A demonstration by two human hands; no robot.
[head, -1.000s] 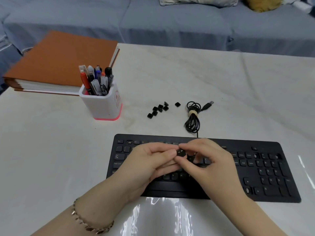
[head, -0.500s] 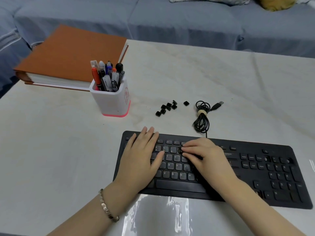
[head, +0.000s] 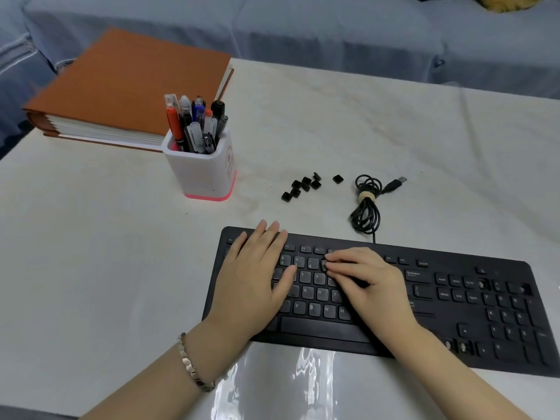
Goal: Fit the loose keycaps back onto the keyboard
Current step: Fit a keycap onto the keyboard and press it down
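A black keyboard (head: 454, 304) lies at the table's near edge. My left hand (head: 254, 280) rests flat on its left end, fingers stretched out and holding nothing. My right hand (head: 369, 286) lies over the middle, its fingertips pressing down on a keycap (head: 323, 264) in the number row. Several loose black keycaps (head: 303, 186) sit in a cluster on the table beyond the keyboard, with one more keycap (head: 337, 179) a little to their right. Bare key sockets (head: 481, 284) show on the keyboard's right side.
The keyboard's coiled USB cable (head: 366, 204) lies right of the loose keycaps. A white pen holder (head: 203, 174) stands to their left, with an orange binder (head: 127, 86) behind it. A shiny plastic sheet (head: 288, 383) lies at the near edge. A blue sofa runs behind the table.
A second ago both hands held a keycap above the keyboard. My left hand has since let go and laid flat on the left keys, and my right fingertips press the keycap into the number row.
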